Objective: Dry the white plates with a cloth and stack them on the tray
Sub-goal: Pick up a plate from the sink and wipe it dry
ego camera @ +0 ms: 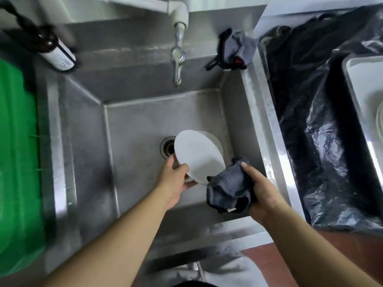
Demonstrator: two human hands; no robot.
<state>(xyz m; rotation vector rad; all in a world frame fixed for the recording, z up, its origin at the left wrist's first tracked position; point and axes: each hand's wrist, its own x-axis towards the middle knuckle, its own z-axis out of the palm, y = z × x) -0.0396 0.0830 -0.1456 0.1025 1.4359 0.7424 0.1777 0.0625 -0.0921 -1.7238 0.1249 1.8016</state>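
Note:
My left hand (176, 179) grips the near rim of a white plate (196, 154), held tilted above the steel sink (87, 141). Behind it more white plates (215, 140) rest on the sink floor beside the drain (168, 149). My right hand (263, 191) is closed on a bunched dark grey cloth (228, 187), whose edge touches the lower right rim of the held plate. At the far right edge a white tray (356, 79) shows with a white plate rim (379, 119) on it, mostly cut off by the frame.
A tap (177, 56) hangs over the back of the sink. A second grey cloth (234, 50) lies on the sink's back right corner. A dark bottle (51, 46) stands at back left, a green bin (16, 162) at left, black plastic sheeting (306, 121) at right.

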